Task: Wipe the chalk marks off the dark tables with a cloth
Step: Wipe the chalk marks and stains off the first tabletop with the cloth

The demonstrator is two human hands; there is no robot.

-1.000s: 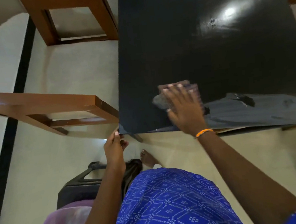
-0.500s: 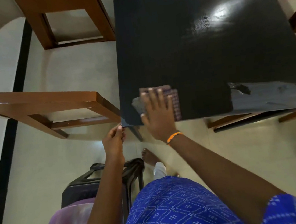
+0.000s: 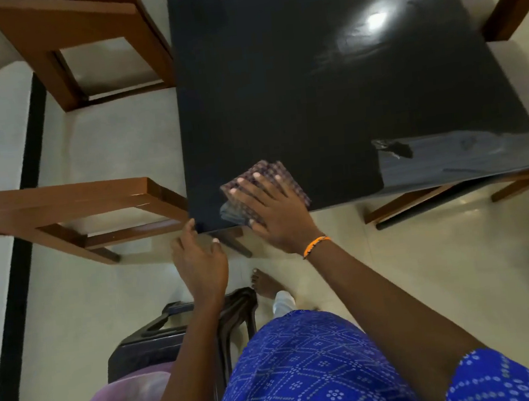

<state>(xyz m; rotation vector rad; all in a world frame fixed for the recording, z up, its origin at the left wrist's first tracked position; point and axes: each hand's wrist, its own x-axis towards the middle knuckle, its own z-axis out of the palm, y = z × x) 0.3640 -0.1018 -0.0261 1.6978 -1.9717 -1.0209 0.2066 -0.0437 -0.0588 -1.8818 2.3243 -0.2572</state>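
Change since 0.5 s ago: the right hand point(image 3: 272, 212) and the cloth point(image 3: 263, 189) sit at nearly the same near-left corner of the dark table point(image 3: 309, 81), but the cloth now lies turned, its far corner pointing away from the person. The left hand point(image 3: 202, 262) has risen from below the corner until its fingertips touch the table edge.
Change since 1.0 s ago: the cloth has slid left along the near edge, away from the grey smeared patch point(image 3: 454, 157).
Right hand: flat, palm down, fingers spread apart and pressed on top of the cloth; nothing is pinched. The arm reaches in from the lower right, with an orange wristband point(image 3: 316, 246) at the wrist.
Left hand: loosely curved, fingers apart, holding nothing; fingertips at the near-left corner of the table, thumb just under the edge.
Cloth: a folded checked cloth, brown and purple, lying flat on the tabletop just inside the near-left corner. Its long axis runs diagonally, from the near left toward the far right.
Smeared patch: at the near-right part of the tabletop, well apart from the cloth, dull grey against the glossy black.
Table: black and shiny, with 1 bright light reflection toward the far right.
Surroundings: a brown wooden chair point(image 3: 95, 215) stands just left of the corner; a black plastic stool point(image 3: 172, 334) is below the left arm.
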